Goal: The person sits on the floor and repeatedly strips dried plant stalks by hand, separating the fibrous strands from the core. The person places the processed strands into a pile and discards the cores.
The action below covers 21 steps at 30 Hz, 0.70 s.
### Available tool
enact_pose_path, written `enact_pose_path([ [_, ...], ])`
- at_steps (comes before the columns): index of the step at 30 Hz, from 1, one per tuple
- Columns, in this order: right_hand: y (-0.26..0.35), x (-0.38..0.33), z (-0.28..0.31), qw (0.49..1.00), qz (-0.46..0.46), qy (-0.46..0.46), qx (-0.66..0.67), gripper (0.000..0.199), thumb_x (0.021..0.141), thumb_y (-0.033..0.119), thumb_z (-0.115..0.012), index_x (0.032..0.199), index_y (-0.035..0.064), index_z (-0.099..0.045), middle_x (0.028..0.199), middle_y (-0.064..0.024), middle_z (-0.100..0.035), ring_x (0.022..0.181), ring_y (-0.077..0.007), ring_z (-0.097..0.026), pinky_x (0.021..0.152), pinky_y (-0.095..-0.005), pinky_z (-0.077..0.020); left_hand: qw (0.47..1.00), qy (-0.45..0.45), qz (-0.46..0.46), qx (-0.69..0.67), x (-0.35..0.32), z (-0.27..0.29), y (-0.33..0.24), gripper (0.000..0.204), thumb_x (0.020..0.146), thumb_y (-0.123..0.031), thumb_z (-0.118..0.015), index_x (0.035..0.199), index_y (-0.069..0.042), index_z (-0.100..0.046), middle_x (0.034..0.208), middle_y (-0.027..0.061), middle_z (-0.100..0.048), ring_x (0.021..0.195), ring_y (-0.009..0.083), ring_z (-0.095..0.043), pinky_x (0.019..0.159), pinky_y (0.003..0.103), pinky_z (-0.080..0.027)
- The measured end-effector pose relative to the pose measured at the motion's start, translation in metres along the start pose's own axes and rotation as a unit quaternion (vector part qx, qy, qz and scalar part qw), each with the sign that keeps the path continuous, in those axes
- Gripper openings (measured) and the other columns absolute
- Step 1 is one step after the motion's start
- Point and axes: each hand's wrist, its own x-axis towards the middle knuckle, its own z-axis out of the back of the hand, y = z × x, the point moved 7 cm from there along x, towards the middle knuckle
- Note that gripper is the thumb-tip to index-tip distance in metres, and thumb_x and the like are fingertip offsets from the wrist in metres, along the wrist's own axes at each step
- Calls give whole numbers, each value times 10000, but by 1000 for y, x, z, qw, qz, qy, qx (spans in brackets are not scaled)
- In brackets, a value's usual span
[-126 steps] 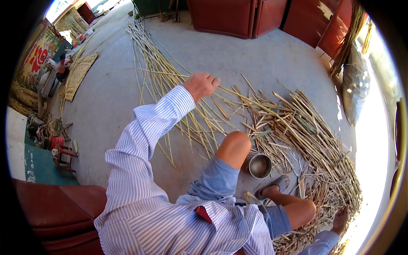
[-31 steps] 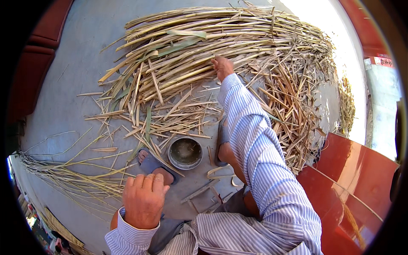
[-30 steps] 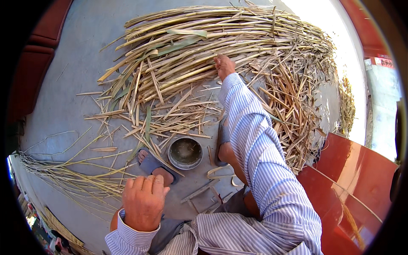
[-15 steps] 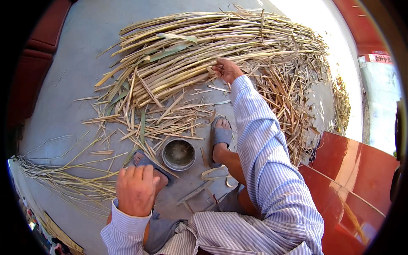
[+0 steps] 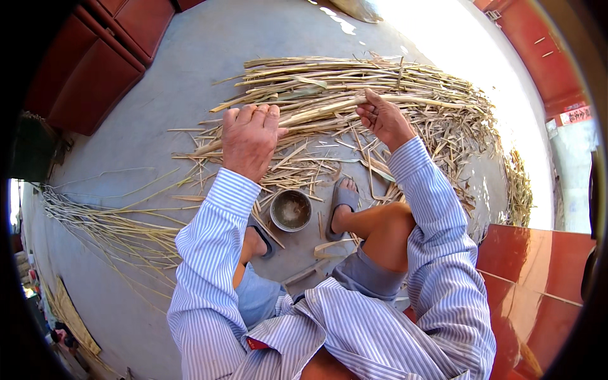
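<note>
A long pale dry stalk (image 5: 322, 111) runs slantwise between my two hands, in front of a pile of similar stalks (image 5: 354, 69). My right hand (image 5: 387, 121) is closed, pinching the stalk between thumb and fingers. Its fingertips point up and left. The stalk's left part reaches my left hand (image 5: 249, 140), whose fingers are curled over with the back of the hand toward me. What lies inside that grip is mostly hidden. Loose peeled strips and dry leaves (image 5: 437, 136) lie on the floor beneath and beyond both hands.
A metal bowl (image 5: 291, 210) with cloudy liquid stands between my sandalled feet. Thin branching stems (image 5: 114, 228) lie spread at the left. Red cabinets (image 5: 95, 76) stand at the far left, and a glossy red surface (image 5: 538, 278) is at the right.
My left hand has risen from near my left foot to the pile's near side. My right hand now pinches a stalk raised toward the left hand. The whole view has shifted.
</note>
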Motion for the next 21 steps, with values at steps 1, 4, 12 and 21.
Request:
enact_pose_path([
  [1,0,-18,-17,1000,1,-4,-3,250,904,299,-672,956,60,-620,824,-47,-670,745,-145,-673,564,-234,-535,998,56,12,-7,-3,-2,5,383,801,-329,-694,1044,-35,-658,974,77,-686,935,209,-614,819,367,-390],
  [4,8,-39,-27,998,33,0,49,231,907,284,-669,946,61,-624,823,-50,-668,742,-146,-674,558,-234,-538,989,82,59,-111,-11,8,24,324,815,-340,-683,933,-38,-687,816,101,-695,799,251,-640,749,389,-412],
  [12,-16,-32,-5,994,49,-32,90,205,928,243,-640,933,40,-612,817,-56,-663,746,-153,-668,575,-252,-552,838,-27,281,-466,-25,10,86,172,799,-168,-751,875,-33,-676,709,78,-668,648,101,-612,601,283,-478],
  [21,-10,-24,-28,997,41,-13,57,321,866,354,-712,944,55,-624,797,-53,-671,677,-126,-657,514,-218,-507,982,-133,100,-93,6,58,51,354,834,-341,-701,934,-4,-656,819,64,-678,714,187,-611,673,334,-448],
])
